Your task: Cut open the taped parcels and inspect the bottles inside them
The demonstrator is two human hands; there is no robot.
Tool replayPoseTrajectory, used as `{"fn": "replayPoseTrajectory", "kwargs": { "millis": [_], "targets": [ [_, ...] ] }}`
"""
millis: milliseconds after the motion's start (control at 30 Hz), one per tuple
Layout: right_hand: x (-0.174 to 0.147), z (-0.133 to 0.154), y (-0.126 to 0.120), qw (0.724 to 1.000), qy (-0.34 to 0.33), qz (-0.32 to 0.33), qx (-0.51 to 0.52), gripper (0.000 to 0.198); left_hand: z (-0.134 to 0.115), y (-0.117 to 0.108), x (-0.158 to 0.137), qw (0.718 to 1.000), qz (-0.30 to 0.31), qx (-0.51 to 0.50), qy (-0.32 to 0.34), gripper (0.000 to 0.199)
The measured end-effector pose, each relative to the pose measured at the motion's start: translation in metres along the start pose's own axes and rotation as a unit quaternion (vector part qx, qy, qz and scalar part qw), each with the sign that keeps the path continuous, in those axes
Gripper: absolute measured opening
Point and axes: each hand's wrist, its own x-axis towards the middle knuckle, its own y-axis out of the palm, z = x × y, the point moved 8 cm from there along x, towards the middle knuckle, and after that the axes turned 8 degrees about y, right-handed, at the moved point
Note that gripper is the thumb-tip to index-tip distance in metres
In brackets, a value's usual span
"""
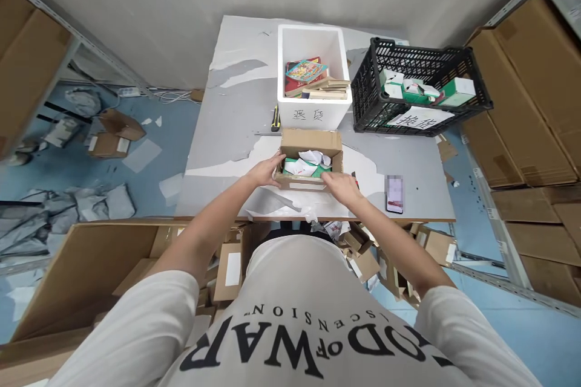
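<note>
An open cardboard box [310,184] sits at the front middle of the table, its back flap standing up. Inside lie a green-and-white carton [290,165] and crumpled white paper [313,157]. My left hand [267,170] grips the box's left wall, with the fingertips at its upper and lower edge. At the front right corner, my right hand [341,186] is closed over the rim, its fingertips close to the green item inside. Whether those fingertips touch the contents I cannot tell.
Behind the box stands a white foam bin [313,113] holding books [306,71]. A black crate [394,115] with green-and-white cartons is at the back right. A utility knife [276,118] lies left of the bin, a phone [394,195] front right. Cardboard boxes [363,263] crowd below the table.
</note>
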Motion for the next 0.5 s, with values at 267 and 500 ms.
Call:
{"fn": "replayPoseTrajectory", "kwargs": {
  "millis": [267, 500],
  "targets": [
    [-0.051, 0.028, 0.082, 0.997, -0.054, -0.024, 0.046, 0.063, -0.005, 0.005, -0.002, 1.000, -0.001, 0.003, -0.012, 0.098],
    [-0.047, 0.021, 0.087, 0.994, -0.033, -0.009, 0.107, 0.068, -0.027, -0.008, -0.001, 0.997, 0.055, 0.050, 0.004, 0.093]
  ]
}}
